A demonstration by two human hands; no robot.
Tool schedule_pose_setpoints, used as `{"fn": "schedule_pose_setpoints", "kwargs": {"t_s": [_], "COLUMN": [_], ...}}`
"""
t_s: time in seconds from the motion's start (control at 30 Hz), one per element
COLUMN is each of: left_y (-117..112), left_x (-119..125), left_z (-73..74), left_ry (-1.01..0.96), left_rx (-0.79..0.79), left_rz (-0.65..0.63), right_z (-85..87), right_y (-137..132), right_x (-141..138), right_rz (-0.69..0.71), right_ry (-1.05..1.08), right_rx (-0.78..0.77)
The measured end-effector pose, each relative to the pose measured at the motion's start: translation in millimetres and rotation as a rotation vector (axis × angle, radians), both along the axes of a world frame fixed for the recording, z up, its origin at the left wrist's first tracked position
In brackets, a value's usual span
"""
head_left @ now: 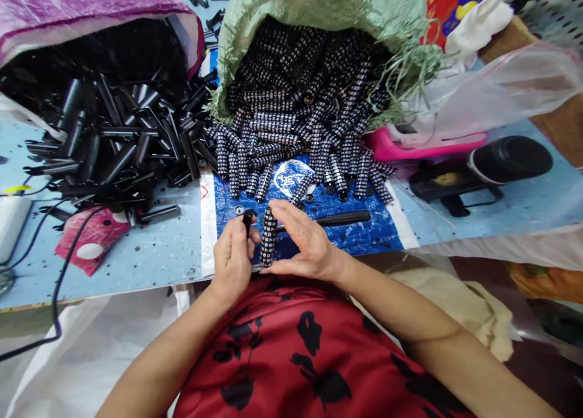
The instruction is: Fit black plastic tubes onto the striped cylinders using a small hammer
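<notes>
My left hand [233, 257] is closed around a small black cylindrical piece [247, 219] whose top pokes up above my fingers. My right hand [304, 242] pinches a black tube patterned with white dots [268, 237], held upright between thumb and fingers right beside the left hand. Both hands hover at the near table edge over a blue woven sheet [364, 236]. A plain black rod [344, 218] lies on the sheet just behind my right hand.
A green woven sack [319, 5] spills a heap of dotted tubes [296, 132] at centre back. A pink sack [82, 5] spills plain black parts [122, 138] at left. A black tool [483, 169] and pink tray [423, 146] sit right; cables [54, 272] trail left.
</notes>
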State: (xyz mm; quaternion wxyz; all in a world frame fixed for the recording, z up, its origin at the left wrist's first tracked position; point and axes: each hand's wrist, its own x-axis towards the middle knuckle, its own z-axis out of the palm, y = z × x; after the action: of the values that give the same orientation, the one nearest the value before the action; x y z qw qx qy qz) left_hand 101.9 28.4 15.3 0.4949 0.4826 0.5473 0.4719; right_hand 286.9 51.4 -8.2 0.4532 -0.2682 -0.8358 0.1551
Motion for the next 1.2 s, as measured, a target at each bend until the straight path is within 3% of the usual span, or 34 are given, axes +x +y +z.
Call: {"fn": "schedule_pose_setpoints", "kwargs": {"t_s": [0.1, 0.17, 0.33, 0.4, 0.47, 0.57, 0.7, 0.8, 0.93, 1.1, 1.2], "left_y": [-2, -2, 3, 6, 6, 6, 10, 19, 29, 29, 28], "left_x": [4, 2, -13, -17, -20, -30, -66, -92, -104, -98, -96], "left_z": [3.2, 2.6, -0.2, -0.2, -1.6, -8.0, -19.0, -24.3, -28.2, -29.4, -29.3], "left_ry": [0.026, -0.068, -0.497, -0.565, -0.576, -0.386, 0.359, 0.763, 0.784, 0.708, 0.708], "left_rx": [0.058, 0.01, -0.405, -0.551, -0.596, -0.447, 0.021, 0.117, -0.046, -0.084, -0.078], "left_rz": [0.024, 0.012, -0.145, -0.225, -0.226, -0.135, -0.09, -0.196, -0.29, -0.272, -0.257], "right_z": [5.0, 6.2, 3.8, 2.2, 0.1, -5.3, -16.3, -18.6, -12.7, -18.4, -13.9], "right_y": [-5, -6, -4, -4, -6, -11, -17, -17, -18, -27, -28], "right_x": [-6, -7, -6, -6, -3, 14, 55, 68, 62, 65, 58], "right_rz": [0.016, 0.002, 0.03, 0.061, 0.072, -0.012, -0.38, -0.492, -0.484, -0.443, -0.459], "right_ry": [-0.014, -0.015, -0.046, -0.051, -0.061, -0.138, -0.44, -0.546, -0.388, -0.6, -0.565], "right_rx": [0.026, 0.034, 0.006, -0.04, -0.081, -0.088, 0.02, 0.096, 0.079, -0.021, -0.004]}}
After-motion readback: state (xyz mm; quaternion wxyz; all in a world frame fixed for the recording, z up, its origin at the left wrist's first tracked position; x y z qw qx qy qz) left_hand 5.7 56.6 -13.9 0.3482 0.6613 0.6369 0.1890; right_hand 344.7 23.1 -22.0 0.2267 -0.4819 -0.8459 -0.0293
